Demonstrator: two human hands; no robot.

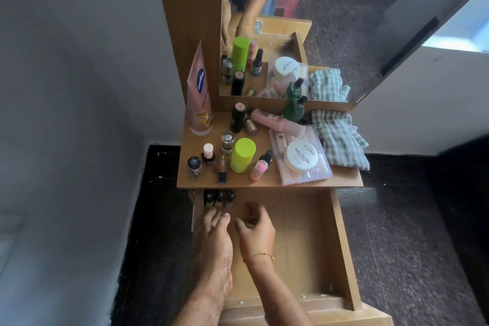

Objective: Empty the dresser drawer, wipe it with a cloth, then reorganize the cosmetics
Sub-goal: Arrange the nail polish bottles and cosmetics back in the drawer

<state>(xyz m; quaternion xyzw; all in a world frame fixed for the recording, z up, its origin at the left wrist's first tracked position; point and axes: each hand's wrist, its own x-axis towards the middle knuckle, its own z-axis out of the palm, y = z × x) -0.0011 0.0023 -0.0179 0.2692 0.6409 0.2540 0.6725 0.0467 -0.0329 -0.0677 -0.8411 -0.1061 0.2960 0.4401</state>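
Wooden and nearly bare, the drawer (304, 246) is pulled out in front of me. Three small dark nail polish bottles (220, 198) stand in a row in its far left corner, half tucked under the dresser top (267, 180). I think I am putting things back now, and I start in the corner so the row stays neat.

My left hand (215, 235) lies flat in the drawer with its fingers straight and close together, the tips just below the three bottles. It holds nothing. My right hand (255, 230) is beside it, fingers loosely bent and a little spread. It looks empty too, but it is blurry, so a tiny thing could be hiding there.

Most of my cosmetics wait on the dresser top. The pink Vaseline tube (198, 98) leans on the wooden side panel so it won't fall. The lime green tube (242, 155) stands in the middle with small bottles around it. The white nail polish tub (300, 155) sits on a clear plastic case (315, 174). The checked cloth (340, 137) is bunched up at the right edge, out of the way, so I guess the wiping is done. The mirror (344, 21) behind shows it all again.
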